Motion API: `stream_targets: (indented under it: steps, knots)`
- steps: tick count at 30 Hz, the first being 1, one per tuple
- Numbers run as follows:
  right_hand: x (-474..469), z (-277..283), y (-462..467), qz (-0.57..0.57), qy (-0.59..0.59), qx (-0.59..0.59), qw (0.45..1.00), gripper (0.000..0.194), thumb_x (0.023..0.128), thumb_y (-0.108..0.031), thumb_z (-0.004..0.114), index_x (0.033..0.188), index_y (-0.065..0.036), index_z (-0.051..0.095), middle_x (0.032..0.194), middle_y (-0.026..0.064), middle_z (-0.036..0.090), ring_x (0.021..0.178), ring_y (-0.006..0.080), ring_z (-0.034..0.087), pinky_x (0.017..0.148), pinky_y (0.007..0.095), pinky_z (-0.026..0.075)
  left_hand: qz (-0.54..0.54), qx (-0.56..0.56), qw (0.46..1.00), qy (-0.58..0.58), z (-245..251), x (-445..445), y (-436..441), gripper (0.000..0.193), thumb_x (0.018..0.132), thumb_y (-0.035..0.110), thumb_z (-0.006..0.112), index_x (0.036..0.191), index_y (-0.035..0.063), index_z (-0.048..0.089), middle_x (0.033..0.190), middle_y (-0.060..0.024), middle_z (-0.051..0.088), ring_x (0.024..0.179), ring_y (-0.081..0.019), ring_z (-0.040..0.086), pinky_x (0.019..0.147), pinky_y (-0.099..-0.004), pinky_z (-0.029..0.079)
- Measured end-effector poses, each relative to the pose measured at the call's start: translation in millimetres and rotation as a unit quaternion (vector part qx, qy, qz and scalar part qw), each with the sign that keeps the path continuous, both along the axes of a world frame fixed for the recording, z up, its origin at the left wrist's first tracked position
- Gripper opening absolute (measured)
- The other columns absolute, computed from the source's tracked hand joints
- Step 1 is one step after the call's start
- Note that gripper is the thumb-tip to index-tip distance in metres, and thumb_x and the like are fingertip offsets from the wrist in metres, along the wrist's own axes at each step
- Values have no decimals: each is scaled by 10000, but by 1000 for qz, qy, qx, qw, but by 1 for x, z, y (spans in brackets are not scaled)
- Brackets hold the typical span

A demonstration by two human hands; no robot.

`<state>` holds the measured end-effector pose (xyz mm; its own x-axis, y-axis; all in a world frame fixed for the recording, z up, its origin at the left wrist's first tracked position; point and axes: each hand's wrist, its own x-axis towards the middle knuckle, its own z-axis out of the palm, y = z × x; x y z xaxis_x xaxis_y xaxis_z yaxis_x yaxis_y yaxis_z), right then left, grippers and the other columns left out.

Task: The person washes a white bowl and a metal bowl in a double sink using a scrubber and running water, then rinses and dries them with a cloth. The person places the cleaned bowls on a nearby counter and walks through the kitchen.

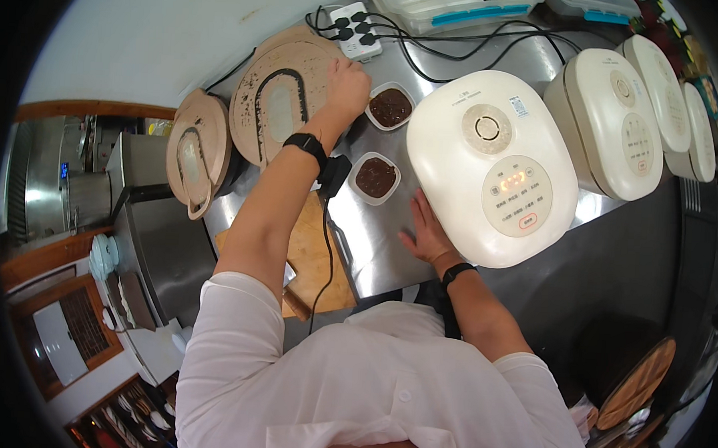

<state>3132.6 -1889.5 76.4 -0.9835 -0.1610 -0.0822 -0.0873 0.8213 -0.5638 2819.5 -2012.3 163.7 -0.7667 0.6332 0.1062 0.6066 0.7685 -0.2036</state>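
My left hand (348, 86) is curled at the right edge of a large round beige lid (324, 57), its fingertips hidden from me. Whether it grips the lid cannot be told. Below that wrist, a black box (335, 176) with a thin cable sits beside the forearm. My right hand (429, 232) lies with thumb and fingers apart against the lower left side of a white electric rice cooker (452, 162), whose panel is lit. Between my hands stand two small white square bowls of dark brown sauce, the upper bowl (390, 107) and the lower bowl (375, 178).
Above is a white power strip (355, 31) with black plugs and cords (493, 37). More rice cookers (604, 123) line the right. A smaller beige lid (198, 154) lies left. A knife with a wooden handle (297, 304) rests on a wooden cutting board (315, 255).
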Motion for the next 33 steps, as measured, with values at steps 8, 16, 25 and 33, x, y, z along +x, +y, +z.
stream_targets:
  steps: [8, 16, 25, 33]
  knots:
    - [-2, 15, 4, -18, 5, 7, 1000, 712, 787, -428, 600, 1331, -10, 412, 1455, 162, 270, 1330, 358, 268, 1082, 507, 234, -9, -132, 991, -34, -26, -10, 21, 156, 745, 96, 597, 836, 99, 723, 918, -62, 656, 1064, -238, 499, 1021, -463, 239]
    - [-5, 16, 3, -21, -5, 13, 1000, 717, 777, -433, 606, 1319, -1, 421, 1446, 167, 277, 1323, 360, 276, 1083, 490, 239, -21, -125, 992, -19, -18, -4, 19, 146, 732, 129, 575, 803, 99, 698, 909, -67, 646, 1044, -246, 510, 941, -464, 333]
    - [-5, 1, -2, -23, 8, -9, 1000, 734, 767, -381, 637, 1317, 40, 392, 1465, 200, 223, 1345, 378, 229, 1107, 456, 204, -90, 298, 932, -187, 6, 141, -29, 118, 647, 137, 595, 592, 42, 552, 638, -143, 551, 667, -343, 509, 655, -417, 422]
    - [-4, -12, -6, -19, 1, -20, 1000, 761, 781, -362, 632, 1354, 33, 324, 1472, 210, 209, 1353, 375, 220, 1115, 442, 195, -39, 142, 856, -496, 16, 262, -71, 141, 721, 122, 603, 839, 47, 578, 896, -145, 579, 883, -334, 574, 736, -404, 474]
